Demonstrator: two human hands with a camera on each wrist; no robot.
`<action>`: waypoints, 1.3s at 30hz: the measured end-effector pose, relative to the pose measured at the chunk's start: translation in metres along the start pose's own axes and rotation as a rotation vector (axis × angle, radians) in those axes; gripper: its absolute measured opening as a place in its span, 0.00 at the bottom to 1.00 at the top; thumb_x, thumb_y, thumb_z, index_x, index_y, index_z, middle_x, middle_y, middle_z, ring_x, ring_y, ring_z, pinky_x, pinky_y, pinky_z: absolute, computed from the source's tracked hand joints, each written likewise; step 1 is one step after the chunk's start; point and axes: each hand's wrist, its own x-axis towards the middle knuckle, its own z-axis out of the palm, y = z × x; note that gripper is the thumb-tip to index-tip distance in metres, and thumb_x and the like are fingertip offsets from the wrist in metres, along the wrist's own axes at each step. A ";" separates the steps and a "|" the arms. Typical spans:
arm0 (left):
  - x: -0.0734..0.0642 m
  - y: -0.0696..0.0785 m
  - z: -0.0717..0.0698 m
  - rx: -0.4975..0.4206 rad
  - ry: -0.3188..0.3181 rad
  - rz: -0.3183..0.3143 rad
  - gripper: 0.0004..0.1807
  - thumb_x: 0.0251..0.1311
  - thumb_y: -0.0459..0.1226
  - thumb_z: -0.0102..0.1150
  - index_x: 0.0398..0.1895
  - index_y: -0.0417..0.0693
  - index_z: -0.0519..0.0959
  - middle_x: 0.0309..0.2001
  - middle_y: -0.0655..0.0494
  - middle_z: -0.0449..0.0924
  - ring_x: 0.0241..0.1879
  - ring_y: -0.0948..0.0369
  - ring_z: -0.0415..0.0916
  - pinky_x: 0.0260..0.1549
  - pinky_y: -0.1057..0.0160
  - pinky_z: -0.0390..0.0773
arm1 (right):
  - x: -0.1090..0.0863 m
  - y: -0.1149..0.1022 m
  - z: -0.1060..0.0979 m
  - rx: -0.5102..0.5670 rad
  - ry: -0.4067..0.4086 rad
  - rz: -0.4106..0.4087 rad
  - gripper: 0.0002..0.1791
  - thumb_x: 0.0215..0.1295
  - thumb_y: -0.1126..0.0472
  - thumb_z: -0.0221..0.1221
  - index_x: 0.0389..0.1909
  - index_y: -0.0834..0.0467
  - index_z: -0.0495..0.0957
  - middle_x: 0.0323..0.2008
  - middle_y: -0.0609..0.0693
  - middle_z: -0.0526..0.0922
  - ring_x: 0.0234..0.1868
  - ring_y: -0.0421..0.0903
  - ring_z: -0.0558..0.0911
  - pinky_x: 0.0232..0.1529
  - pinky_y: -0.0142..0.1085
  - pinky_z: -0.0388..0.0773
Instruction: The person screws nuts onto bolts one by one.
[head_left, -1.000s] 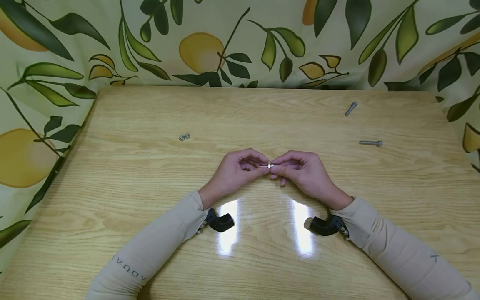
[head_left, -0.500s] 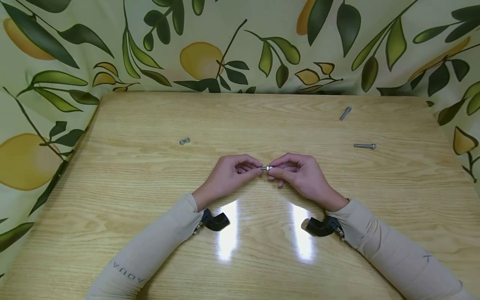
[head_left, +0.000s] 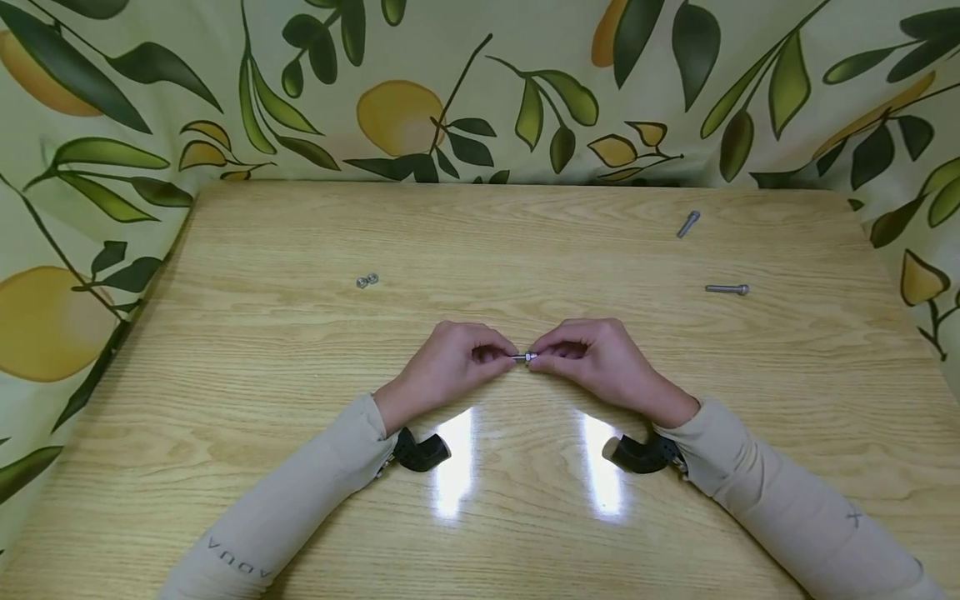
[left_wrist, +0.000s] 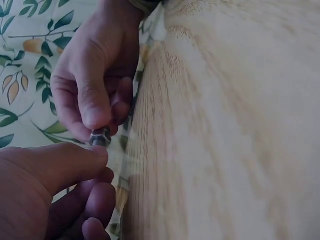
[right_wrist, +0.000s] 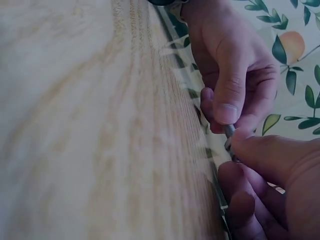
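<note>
A small silver bolt (head_left: 519, 357) bridges the two hands above the table, and a nut (head_left: 528, 357) sits around it near the right fingertips. My left hand (head_left: 450, 362) pinches the bolt's left end between thumb and forefinger. At the other end, the right hand (head_left: 600, 362) pinches at the nut with thumb and forefinger. The left wrist view shows the nut (left_wrist: 100, 136) between the two thumbs. In the right wrist view a short length of bolt (right_wrist: 229, 130) shows beside the left thumb. Fingertips cover both ends, so the bolt's head cannot be made out.
Two loose nuts (head_left: 367, 281) lie together at the left of the wooden table (head_left: 285, 467). At the back right are one bolt (head_left: 688, 224) lying slanted and another bolt (head_left: 727, 289) lying sideways. A patterned cloth (head_left: 555, 50) hangs behind the table.
Both hands have come slightly closer to the person, still pinching the bolt and nut. More of the shank shows than one second ago. The loose nuts and bolts stay put; the head view shifted slightly.
</note>
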 end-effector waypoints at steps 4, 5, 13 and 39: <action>0.000 0.002 -0.001 0.033 -0.011 0.021 0.05 0.61 0.40 0.65 0.37 0.53 0.87 0.29 0.62 0.86 0.26 0.73 0.75 0.28 0.76 0.76 | 0.001 0.000 0.000 -0.037 -0.002 -0.039 0.05 0.57 0.53 0.69 0.34 0.43 0.86 0.27 0.39 0.87 0.25 0.31 0.81 0.27 0.27 0.79; 0.000 0.002 -0.001 0.039 -0.011 0.025 0.05 0.61 0.40 0.65 0.37 0.52 0.87 0.29 0.62 0.85 0.26 0.73 0.74 0.28 0.76 0.76 | 0.001 0.000 -0.001 -0.043 -0.005 -0.043 0.05 0.57 0.53 0.70 0.34 0.43 0.86 0.27 0.39 0.86 0.25 0.31 0.80 0.27 0.27 0.79; 0.001 0.002 -0.001 0.034 -0.007 0.040 0.04 0.60 0.38 0.65 0.36 0.51 0.86 0.28 0.61 0.84 0.26 0.71 0.73 0.27 0.75 0.76 | 0.003 -0.001 -0.002 -0.058 -0.040 -0.025 0.06 0.55 0.53 0.70 0.33 0.44 0.85 0.25 0.39 0.84 0.23 0.32 0.79 0.25 0.28 0.78; 0.001 -0.003 0.004 0.015 -0.023 0.009 0.05 0.60 0.40 0.65 0.37 0.51 0.85 0.29 0.62 0.83 0.26 0.71 0.72 0.28 0.74 0.75 | 0.002 0.005 0.002 -0.067 -0.060 -0.013 0.08 0.53 0.52 0.72 0.34 0.44 0.84 0.25 0.38 0.82 0.23 0.33 0.78 0.25 0.28 0.77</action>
